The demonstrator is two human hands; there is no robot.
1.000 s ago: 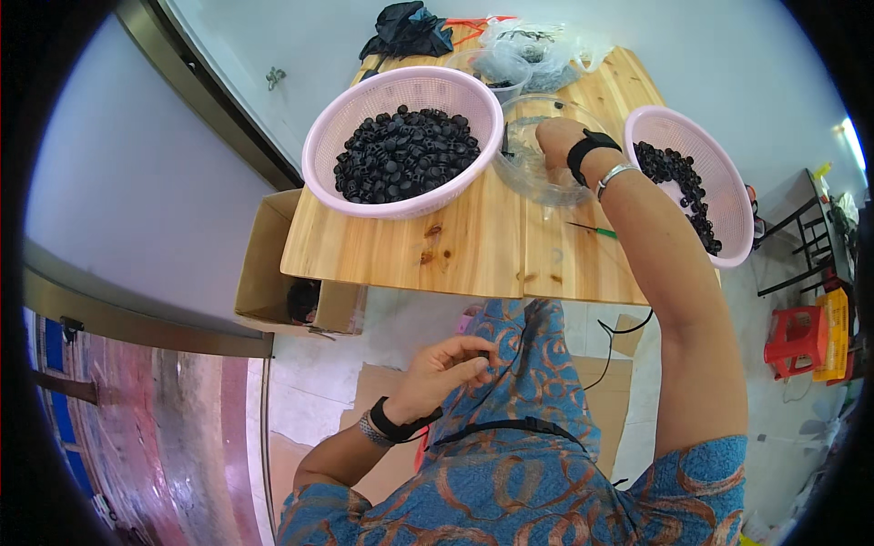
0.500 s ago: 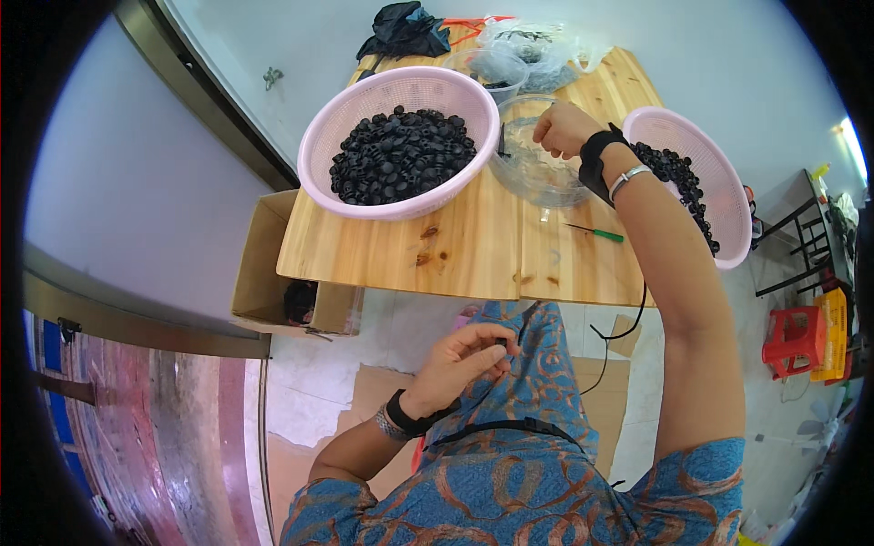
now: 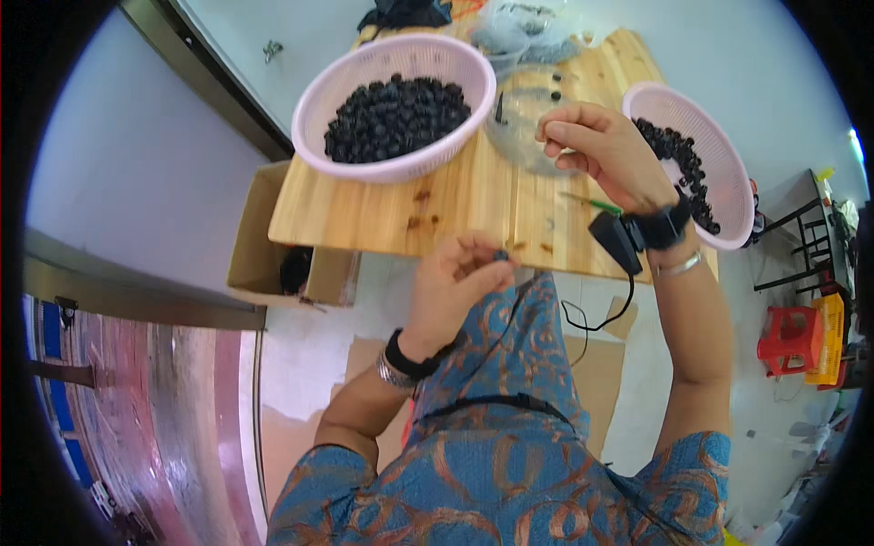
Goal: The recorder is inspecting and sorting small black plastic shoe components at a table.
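Note:
My left hand (image 3: 452, 293) is in front of the table's near edge, its thumb and fingers pinched on a small black part (image 3: 501, 256). My right hand (image 3: 612, 153) hovers by the right side of a clear round plastic bowl (image 3: 521, 136), fingertips drawn together. Whatever it may hold is too small to make out. Inside the bowl, contents are hard to see; two small black pieces (image 3: 555, 95) show at its far right. Beneath the right hand lies a thin tool with a green handle (image 3: 605, 207), partly covered.
A pink basket (image 3: 411, 170) heaped with black parts (image 3: 396, 118) stands at the left of the wooden table (image 3: 346, 214). Another pink basket (image 3: 726, 168) with fewer parts tilts at the right. Clear bags (image 3: 537, 41) lie behind. A black cable (image 3: 601, 328) hangs from my right wrist.
My right hand has drawn back toward me from over the bowl. My left hand has risen toward the table edge, and the black part between its fingers shows more plainly. The whole view has shifted slightly.

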